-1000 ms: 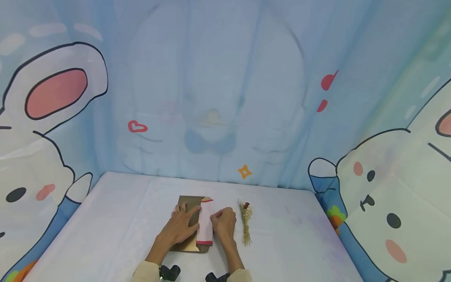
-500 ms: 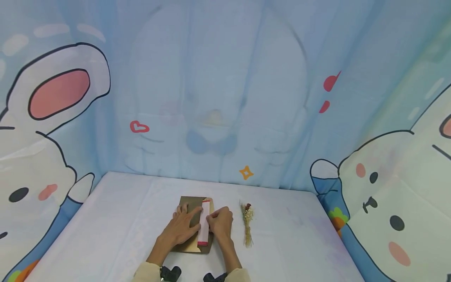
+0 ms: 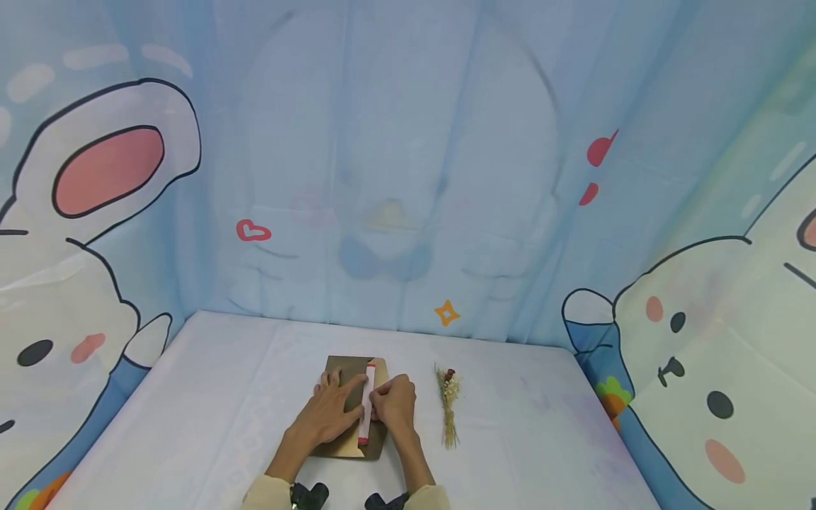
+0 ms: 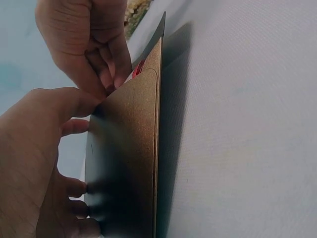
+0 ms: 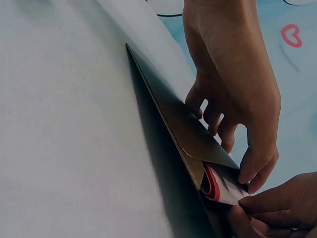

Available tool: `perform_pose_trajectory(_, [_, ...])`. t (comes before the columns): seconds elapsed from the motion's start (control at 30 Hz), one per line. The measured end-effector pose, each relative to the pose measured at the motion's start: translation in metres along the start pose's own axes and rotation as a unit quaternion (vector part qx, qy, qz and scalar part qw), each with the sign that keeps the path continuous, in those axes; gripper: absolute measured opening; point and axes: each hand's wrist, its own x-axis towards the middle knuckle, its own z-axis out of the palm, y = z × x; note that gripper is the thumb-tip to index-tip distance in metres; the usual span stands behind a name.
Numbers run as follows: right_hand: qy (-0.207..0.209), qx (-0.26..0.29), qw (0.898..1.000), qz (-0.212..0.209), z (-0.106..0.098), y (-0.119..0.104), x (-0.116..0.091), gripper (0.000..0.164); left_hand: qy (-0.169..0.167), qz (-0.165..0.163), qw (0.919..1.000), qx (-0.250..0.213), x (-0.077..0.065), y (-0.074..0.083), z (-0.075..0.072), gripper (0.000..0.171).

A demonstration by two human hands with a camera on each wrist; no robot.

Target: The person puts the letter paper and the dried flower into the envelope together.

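A bronze-brown paper envelope (image 3: pixel 344 364) lies on the table, its opening facing right. Slipped mostly into it is a folded white sheet of paper (image 3: pixel 366 429) with red edges; only a narrow strip shows from above. My left hand (image 3: pixel 330 412) rests spread across the envelope, fingertips pressing its upper face, thumb and index finger beside the opening. At the strip's right side, my right hand (image 3: pixel 395 402) pinches the paper between thumb and bent fingers. The right wrist view shows the paper's curved red fold (image 5: pixel 213 183) inside the envelope's mouth.
A small bunch of dried flowers (image 3: pixel 449 407) lies on the white tablecloth (image 3: pixel 523 425) to the right of my right hand. Behind the table hangs a blue curtain (image 3: pixel 395 156) with cartoon rabbits.
My right hand has moved left, pushing the folded paper deeper into the envelope, so its visible part has narrowed from a wide panel to a strip. My left hand keeps its place.
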Motion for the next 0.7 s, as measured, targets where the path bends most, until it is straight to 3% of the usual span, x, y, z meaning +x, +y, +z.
perform_pose_trajectory(0.13, [-0.005, -0.004, 1.000, -0.006, 0.008, 0.010, 0.004, 0.014, 0.001, -0.002, 1.0000, 0.000, -0.001, 0.001, 0.000, 0.059])
perform_pose_trajectory(0.3, [-0.006, 0.006, 1.000, -0.013, 0.005, -0.002, -0.003, 0.014, 0.002, -0.003, 1.0000, -0.003, -0.002, 0.001, 0.000, 0.059])
perform_pose_trajectory(0.47, [-0.012, -0.009, 1.000, 0.004, 0.008, 0.002, 0.002, 0.016, 0.005, 0.003, 1.0000, 0.002, 0.000, -0.001, 0.001, 0.059])
perform_pose_trajectory(0.53, [-0.006, -0.022, 1.000, 0.002, 0.007, -0.001, 0.000, 0.016, 0.006, 0.004, 1.0000, 0.005, 0.000, -0.002, 0.001, 0.059])
perform_pose_trajectory(0.7, [0.002, -0.043, 0.999, 0.010, -0.006, -0.035, -0.019, 0.014, 0.004, 0.001, 1.0000, 0.007, 0.000, -0.003, 0.002, 0.059])
